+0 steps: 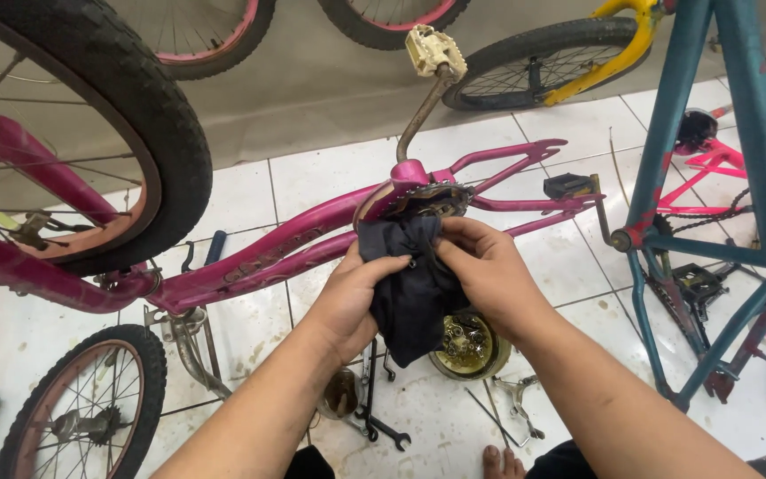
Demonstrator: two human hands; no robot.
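Both my hands hold a dark cloth [414,288] just below the crank area of an upturned pink bicycle frame [285,244]. My left hand [352,293] grips the cloth's left side. My right hand [480,266] pinches its top edge close to the chain sprocket [432,200]. A small metal part seems to be wrapped in the cloth, mostly hidden. A crank arm with a cream pedal [434,49] sticks up from the frame.
A round tin of greasy small parts [472,348] sits on the white tiled floor under the cloth, with wrenches [374,417] and brake parts [516,404] beside it. A teal frame [711,195] stands at right. Wheels [82,408] lie at left. My toes [500,461] show below.
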